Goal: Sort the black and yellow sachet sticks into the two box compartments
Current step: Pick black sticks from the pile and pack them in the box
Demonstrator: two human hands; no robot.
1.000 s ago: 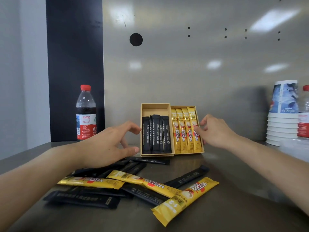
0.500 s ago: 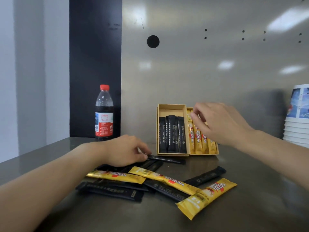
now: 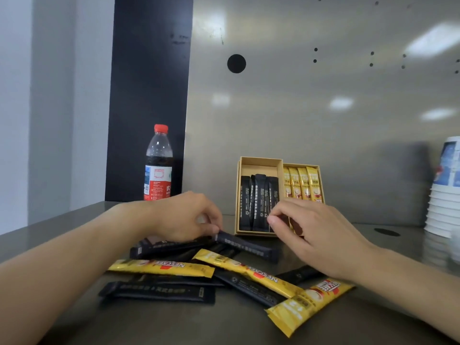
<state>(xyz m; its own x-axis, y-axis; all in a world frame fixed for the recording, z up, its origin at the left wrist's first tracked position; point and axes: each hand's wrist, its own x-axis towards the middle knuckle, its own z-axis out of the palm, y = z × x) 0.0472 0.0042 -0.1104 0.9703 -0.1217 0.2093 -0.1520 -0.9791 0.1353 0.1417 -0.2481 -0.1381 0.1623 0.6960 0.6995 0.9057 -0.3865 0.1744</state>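
Black sachet [image 3: 246,248] end pinched in left grip [image 3: 185,217].

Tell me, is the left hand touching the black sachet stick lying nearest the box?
Touching. In the head view, the left hand pinches the end of the black sachet stick.

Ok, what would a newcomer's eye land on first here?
The loose pile of black and yellow sachet sticks at the front of the table, with the left hand pinching one black stick at the pile's far edge. Behind it is the two-compartment box, with black sticks in its left compartment and yellow sticks in its right. The right hand hovers just in front.
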